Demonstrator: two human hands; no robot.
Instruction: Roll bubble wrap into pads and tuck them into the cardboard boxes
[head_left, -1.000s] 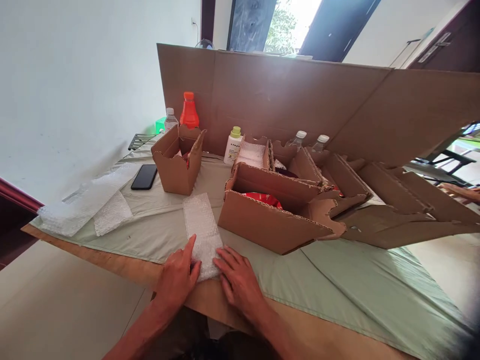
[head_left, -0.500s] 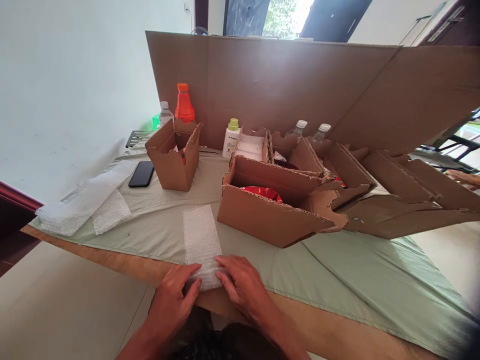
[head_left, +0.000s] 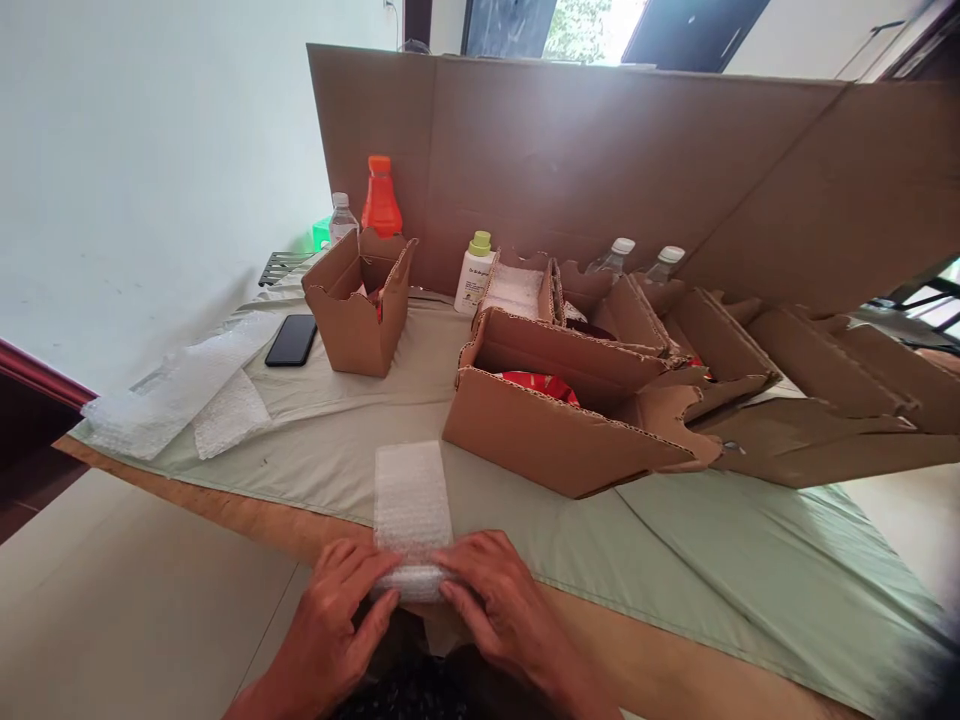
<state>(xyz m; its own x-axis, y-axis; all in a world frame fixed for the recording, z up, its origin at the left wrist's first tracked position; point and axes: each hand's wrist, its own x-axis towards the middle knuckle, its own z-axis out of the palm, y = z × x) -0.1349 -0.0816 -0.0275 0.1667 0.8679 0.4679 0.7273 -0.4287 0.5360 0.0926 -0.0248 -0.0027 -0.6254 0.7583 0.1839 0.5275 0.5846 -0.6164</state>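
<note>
A strip of bubble wrap (head_left: 412, 500) lies at the table's front edge, its near end folded into a thick roll. My left hand (head_left: 341, 605) grips the left end of that roll between thumb and fingers. At the right end, my right hand (head_left: 491, 595) pinches it the same way. Whether anything is inside the roll cannot be seen. Just beyond and to the right stands an open cardboard box (head_left: 570, 440) with a red packet (head_left: 538, 384) in it.
Loose bubble wrap (head_left: 180, 385) and a black phone (head_left: 292, 340) lie at the left. Near them is a smaller cardboard box (head_left: 352, 325). Behind stand an orange bottle (head_left: 382, 205) and a white bottle with a green cap (head_left: 475, 275). Several open boxes (head_left: 727, 340) fill the right, before a cardboard screen (head_left: 562, 160).
The near end of the bubble wrap is now folded into a thicker roll, and the strip has slid slightly toward me. Both hands stay on it. The whole view has shifted a little.
</note>
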